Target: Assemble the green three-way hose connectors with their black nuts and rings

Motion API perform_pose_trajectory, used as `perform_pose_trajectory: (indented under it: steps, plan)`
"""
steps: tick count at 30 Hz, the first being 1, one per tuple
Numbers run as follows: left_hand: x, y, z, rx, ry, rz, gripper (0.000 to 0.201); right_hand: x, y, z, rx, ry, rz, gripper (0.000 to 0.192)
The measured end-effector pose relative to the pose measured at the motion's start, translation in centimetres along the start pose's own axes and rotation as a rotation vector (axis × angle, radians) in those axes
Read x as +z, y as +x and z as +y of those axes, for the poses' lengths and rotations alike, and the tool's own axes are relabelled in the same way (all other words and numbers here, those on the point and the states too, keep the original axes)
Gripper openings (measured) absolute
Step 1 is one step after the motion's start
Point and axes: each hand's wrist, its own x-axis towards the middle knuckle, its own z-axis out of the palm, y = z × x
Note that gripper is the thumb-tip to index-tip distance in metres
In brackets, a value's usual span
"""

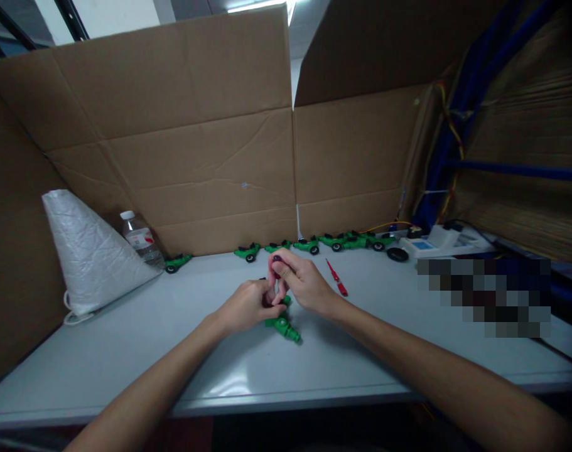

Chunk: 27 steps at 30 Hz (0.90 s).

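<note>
My left hand (248, 306) grips a green toy vehicle body (282, 326) that rests on the grey table (125, 351) at its middle. Just to the right, my right hand (303, 280) pinches a small dark red, wheel-like piece (277, 259) between its fingertips, held above the green toy. Both hands touch each other over the toy. The part of the toy under my fingers is hidden.
A row of several green toy vehicles (335, 240) lines the back of the table against the cardboard wall (196, 169). A red screwdriver (337, 279) lies right of my hands. A white bag (88, 254) and a water bottle (140, 238) stand at the left; a white device (439, 242) sits at the right.
</note>
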Motion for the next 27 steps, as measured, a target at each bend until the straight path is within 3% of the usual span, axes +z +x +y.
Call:
perform_pose_trajectory:
  steps: [7,15,20,27]
  plan:
    - [0.1,0.0,0.4,-0.018,0.057,0.038,0.023,0.5,-0.3,-0.4,0.008,-0.057,0.091,0.029]
    - [0.1,0.5,-2.3,0.011,-0.31,-0.026,0.036,0.0,0.1,1.2,-0.018,-0.053,0.163,0.035]
    - [-0.1,0.6,-2.8,0.027,-0.412,-0.081,0.042,-0.3,0.3,1.0,-0.058,-0.014,0.072,0.04]
    - [-1.0,0.2,-2.5,0.054,-0.511,-0.223,0.042,-0.9,0.4,-0.8,-0.03,0.061,-0.197,0.046]
